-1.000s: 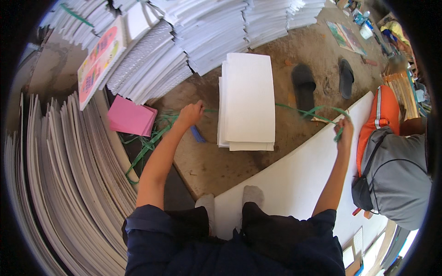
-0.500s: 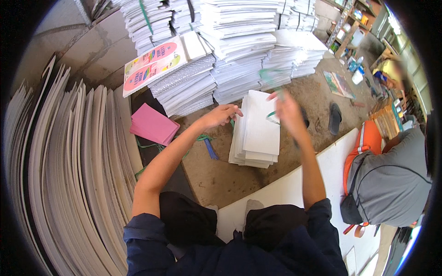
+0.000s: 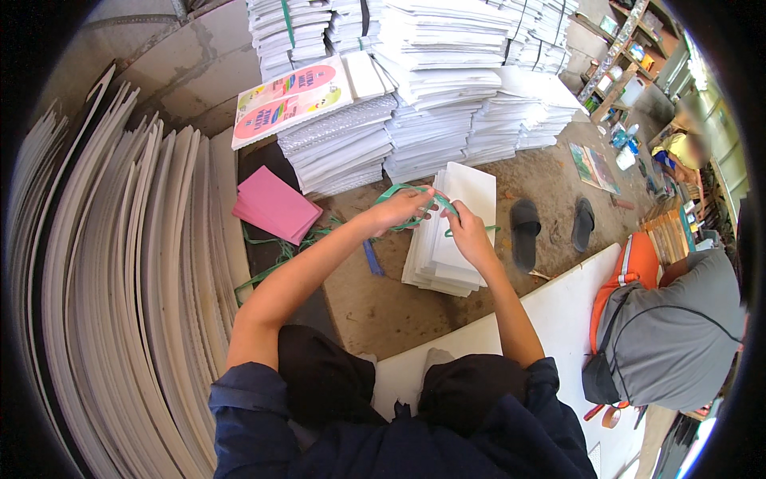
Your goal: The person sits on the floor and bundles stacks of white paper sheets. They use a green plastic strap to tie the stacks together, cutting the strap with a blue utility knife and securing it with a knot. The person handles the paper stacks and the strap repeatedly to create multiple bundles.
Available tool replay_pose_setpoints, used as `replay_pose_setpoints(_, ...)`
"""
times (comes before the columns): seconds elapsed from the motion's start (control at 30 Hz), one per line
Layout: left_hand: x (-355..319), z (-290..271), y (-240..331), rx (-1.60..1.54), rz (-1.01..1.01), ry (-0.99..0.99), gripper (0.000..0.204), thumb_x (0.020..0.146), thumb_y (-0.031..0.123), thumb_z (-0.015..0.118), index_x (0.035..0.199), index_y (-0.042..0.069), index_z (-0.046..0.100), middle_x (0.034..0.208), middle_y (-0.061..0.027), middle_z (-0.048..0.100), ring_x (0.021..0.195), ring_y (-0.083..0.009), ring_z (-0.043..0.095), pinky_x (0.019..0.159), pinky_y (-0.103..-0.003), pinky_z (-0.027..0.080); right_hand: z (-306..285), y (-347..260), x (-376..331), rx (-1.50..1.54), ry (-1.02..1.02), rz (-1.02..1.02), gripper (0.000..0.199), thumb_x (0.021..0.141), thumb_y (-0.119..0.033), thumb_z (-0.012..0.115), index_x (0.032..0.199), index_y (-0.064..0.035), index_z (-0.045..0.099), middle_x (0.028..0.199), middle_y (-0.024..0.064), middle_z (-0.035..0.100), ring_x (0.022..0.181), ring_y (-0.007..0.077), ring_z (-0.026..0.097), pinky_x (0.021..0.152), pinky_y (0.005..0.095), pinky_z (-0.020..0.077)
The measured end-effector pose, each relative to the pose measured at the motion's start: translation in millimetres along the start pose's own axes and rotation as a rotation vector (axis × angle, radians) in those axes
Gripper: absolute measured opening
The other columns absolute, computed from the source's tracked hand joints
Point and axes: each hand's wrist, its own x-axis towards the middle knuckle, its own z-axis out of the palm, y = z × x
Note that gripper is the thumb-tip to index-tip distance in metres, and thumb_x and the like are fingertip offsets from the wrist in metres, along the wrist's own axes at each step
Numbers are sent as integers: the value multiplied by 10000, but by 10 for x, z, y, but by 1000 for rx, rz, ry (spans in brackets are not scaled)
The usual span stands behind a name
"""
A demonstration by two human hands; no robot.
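My left hand (image 3: 404, 210) and my right hand (image 3: 469, 231) are close together above a stack of white sheets (image 3: 471, 188) on the floor. Between them runs a thin green plastic strap (image 3: 392, 192), looped around the left fingers and pinched in the right. A short end of it sticks out to the right of my right hand. More loose green strap (image 3: 281, 254) lies on the floor at the left. Left of the stack rests a narrow blue object (image 3: 373, 259), its kind unclear. My fingers partly cover the stack's left side.
Tall piles of white sheets (image 3: 435, 84) stand behind, with a printed colored sheet (image 3: 291, 100) on top. Large boards (image 3: 136, 295) lean at the left. Pink sheets (image 3: 277, 204) lie nearby. Dark slippers (image 3: 523, 235) sit at the right, beyond them an orange and grey bag (image 3: 662, 319).
My right hand has come down and left from the stack's right side toward my left hand. The green strap now loops around the left fingers. The view has shifted slightly.
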Motion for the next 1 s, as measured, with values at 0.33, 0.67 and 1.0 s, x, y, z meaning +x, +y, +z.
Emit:
replay_pose_setpoints(0.33, 47, -54, 12, -438, 12, 255, 403, 951, 389, 228, 1091, 92, 463, 1057, -53, 602, 868, -124, 527, 796, -264, 426, 77, 33, -166, 59, 515, -157, 177, 827, -85, 544, 962, 12, 482, 863, 117, 450, 720, 218, 513, 607, 315, 460)
replay_pose_setpoints(0.67, -171, -100, 97, -547, -9, 311, 435, 954, 370, 230, 1092, 17, 445, 1052, -113, 596, 742, -119, 522, 728, -234, 438, 513, 168, 19, 1254, -439, 439, 566, 915, -451, 320, 1134, 51, 464, 1093, 181, 536, 1034, 246, 523, 900, 354, 409)
replay_pose_setpoints(1.0, -370, -326, -61, -384, 37, 445, 346, 954, 346, 243, 979, 46, 413, 1058, -179, 581, 937, -224, 583, 812, -289, 481, 559, 120, 277, 1937, 33, 525, 331, 890, -205, 472, 1143, 1, 419, 611, 2, 439, 596, 116, 428, 679, 272, 417)
